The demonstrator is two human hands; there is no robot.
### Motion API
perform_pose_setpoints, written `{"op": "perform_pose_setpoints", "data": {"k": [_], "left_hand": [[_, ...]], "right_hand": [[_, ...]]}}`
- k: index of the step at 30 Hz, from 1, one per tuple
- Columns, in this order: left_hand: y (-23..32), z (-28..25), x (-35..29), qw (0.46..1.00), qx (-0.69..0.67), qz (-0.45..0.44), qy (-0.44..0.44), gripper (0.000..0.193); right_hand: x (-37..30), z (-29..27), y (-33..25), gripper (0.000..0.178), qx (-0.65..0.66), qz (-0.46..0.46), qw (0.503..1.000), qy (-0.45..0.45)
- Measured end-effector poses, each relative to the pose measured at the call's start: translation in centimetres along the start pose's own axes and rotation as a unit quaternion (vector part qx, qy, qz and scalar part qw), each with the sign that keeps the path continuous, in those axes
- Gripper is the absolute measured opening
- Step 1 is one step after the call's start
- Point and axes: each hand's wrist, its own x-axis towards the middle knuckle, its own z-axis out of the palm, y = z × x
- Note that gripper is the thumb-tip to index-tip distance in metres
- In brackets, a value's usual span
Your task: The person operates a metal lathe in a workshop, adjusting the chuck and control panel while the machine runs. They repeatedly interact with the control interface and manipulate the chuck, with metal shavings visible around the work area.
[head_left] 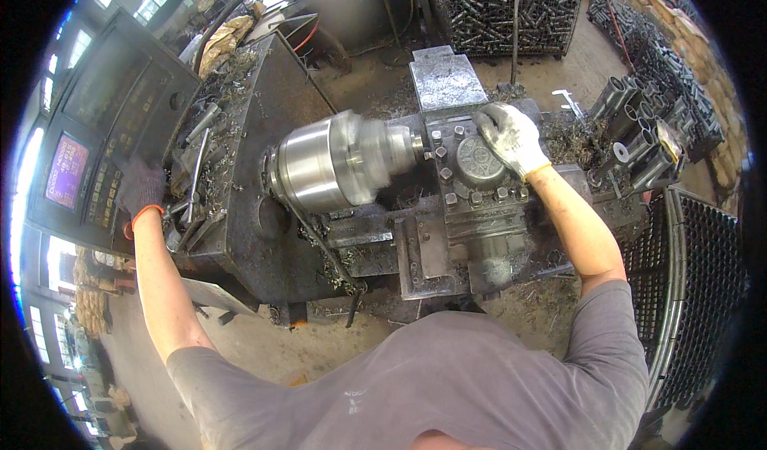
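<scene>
My left hand (142,188), in a dark greyish-purple glove with an orange cuff, is at the button panel (104,198) of a lathe's control cabinet, beside a lit purple screen (67,170). Its fingers blur into the dark panel. My right hand (511,137), in a white glove with a yellow cuff, lies on top of the bolted square tool post (479,166), fingers stretched over its far side. Left of the post, the steel chuck (313,166) has blurred jaws, as in spinning. A tool tip (427,154) from the post sits close to the chuck's blurred front end.
Metal shavings and a T-handled wrench (197,177) lie on the headstock. Several metal tubes (627,103) stand at the right near a caliper (569,104). A wire bin of metal parts (503,11) is behind. A black mesh crate (703,290) stands at right.
</scene>
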Motion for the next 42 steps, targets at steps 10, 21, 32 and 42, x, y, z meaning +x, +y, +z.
{"op": "perform_pose_setpoints", "data": {"k": [10,21,32,42], "left_hand": [[-0.2,0.5,-0.2,0.999,-0.015,0.016,0.042,0.054],[0.6,-1.0,-1.7,0.998,-0.010,0.027,0.054,0.051],[1.9,-2.0,-3.2,0.998,-0.048,0.015,-0.023,0.064],[1.6,-1.8,-2.5,0.997,-0.048,0.029,-0.044,0.068]], "right_hand": [[0.0,0.2,0.3,0.027,0.000,-0.009,1.000,0.008],[-0.1,0.5,0.9,0.028,-0.005,-0.016,1.000,0.018],[0.1,1.6,3.1,0.031,0.012,-0.015,0.999,0.040],[0.2,1.5,3.0,0.031,0.024,-0.038,0.998,0.048]]}}
